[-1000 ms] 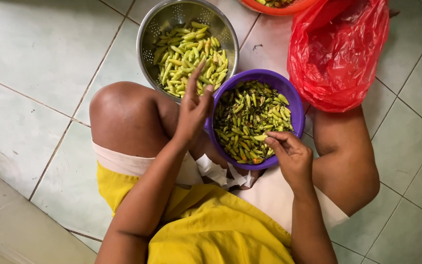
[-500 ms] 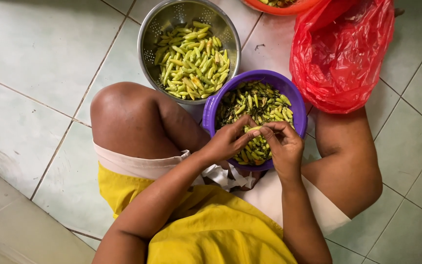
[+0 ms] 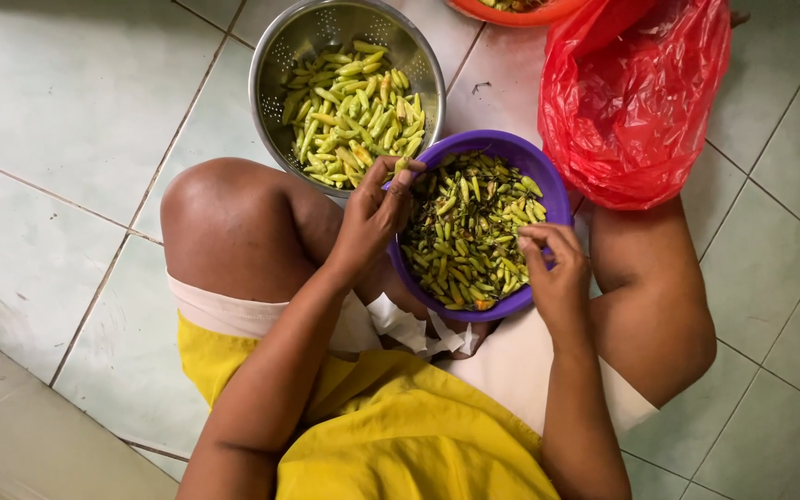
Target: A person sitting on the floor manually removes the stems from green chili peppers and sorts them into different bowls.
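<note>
L hand [image 3: 374, 215] pinches 1 pale green chili [image 3: 401, 167] at purple bowl [image 3: 548, 190] rim; R hand [image 3: 556, 274] curled, grip can't tell; chilies w/ stems.

Soft, even daylight; faint shadows under the knees on the tiled floor [image 3: 67, 102]. Mild glare on the steel colander [image 3: 275, 65]. Sharp throughout.

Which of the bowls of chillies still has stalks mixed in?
The purple bowl between the knees: dark stalks lie among its chillies. The steel colander holds clean pale green ones.
</note>
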